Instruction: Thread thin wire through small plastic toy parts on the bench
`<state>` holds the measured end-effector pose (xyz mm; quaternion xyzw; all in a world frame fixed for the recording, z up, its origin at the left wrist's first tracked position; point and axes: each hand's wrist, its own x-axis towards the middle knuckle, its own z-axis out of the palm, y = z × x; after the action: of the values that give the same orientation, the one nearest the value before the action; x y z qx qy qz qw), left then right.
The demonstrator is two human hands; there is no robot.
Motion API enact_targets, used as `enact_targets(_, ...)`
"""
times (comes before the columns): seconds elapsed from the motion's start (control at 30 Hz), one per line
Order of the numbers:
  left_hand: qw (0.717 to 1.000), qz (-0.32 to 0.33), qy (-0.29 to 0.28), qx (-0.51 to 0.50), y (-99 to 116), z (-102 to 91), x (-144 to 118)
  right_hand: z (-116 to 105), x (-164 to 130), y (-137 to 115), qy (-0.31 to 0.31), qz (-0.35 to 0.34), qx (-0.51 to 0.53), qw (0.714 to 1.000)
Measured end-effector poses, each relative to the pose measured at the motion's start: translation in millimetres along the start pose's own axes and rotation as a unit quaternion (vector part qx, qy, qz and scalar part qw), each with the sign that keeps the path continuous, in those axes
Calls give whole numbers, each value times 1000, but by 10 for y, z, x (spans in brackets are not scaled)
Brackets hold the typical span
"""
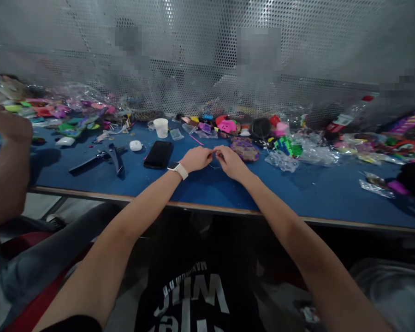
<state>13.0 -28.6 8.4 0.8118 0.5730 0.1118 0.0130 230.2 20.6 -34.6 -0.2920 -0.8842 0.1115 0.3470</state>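
Note:
Over the blue table, my left hand (pixel 196 158) and my right hand (pixel 229 161) meet at their fingertips. Both are closed in a pinch. A thin pale cord (pixel 214 167) runs in a small curve between them, just below the fingers. Whatever else sits in the fingertips is too small to make out. A watch with a light strap (pixel 180 170) is on my left wrist. Close beyond my right hand lies a purple and brown patterned pouch (pixel 245 150). A black phone (pixel 158 154) lies flat to the left of my left hand.
Left of the phone are a white rounded case (pixel 135 145) and a black plier-like tool (pixel 102 159). A white cup (pixel 161 127) stands behind. Colourful trinkets and clear bags line the perforated metal panel (pixel 207 69). A bottle (pixel 349 115) leans at right. Another person's arm (pixel 7 166) is at left.

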Motion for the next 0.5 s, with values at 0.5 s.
enact_targets(0.5, 998, 58, -15, -2, 2, 6, 32, -168, -10, -22, 17, 29, 9, 999)
